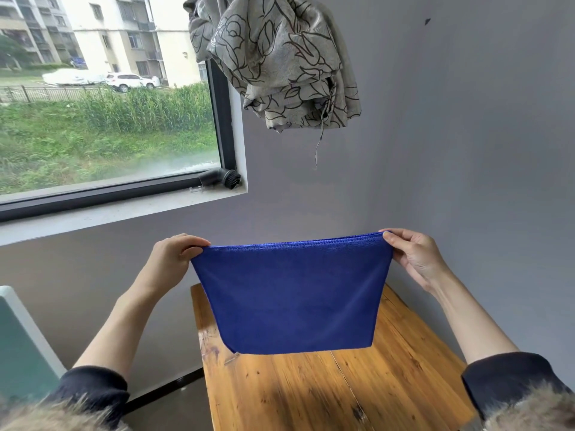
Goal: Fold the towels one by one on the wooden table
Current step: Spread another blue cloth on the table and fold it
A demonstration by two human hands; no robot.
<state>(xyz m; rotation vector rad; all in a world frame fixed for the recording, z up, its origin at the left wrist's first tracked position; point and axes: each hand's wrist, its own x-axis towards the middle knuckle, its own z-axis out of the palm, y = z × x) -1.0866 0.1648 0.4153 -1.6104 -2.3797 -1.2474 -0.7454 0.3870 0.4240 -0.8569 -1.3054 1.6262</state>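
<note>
A blue towel [292, 297] hangs stretched in the air above the wooden table [311, 390]. My left hand [174, 253] pinches its top left corner. My right hand [410, 253] pinches its top right corner. The top edge is pulled taut between the two hands, and the bottom edge hangs free a little above the tabletop. The towel hides the far part of the table. No other towel is in view.
A grey wall stands right behind the table. A window [102, 94] with a sill lies to the left, a black brush head [221, 178] on the sill. A patterned grey curtain [273, 60] hangs bunched above. A teal-and-white object [18, 343] stands at the lower left.
</note>
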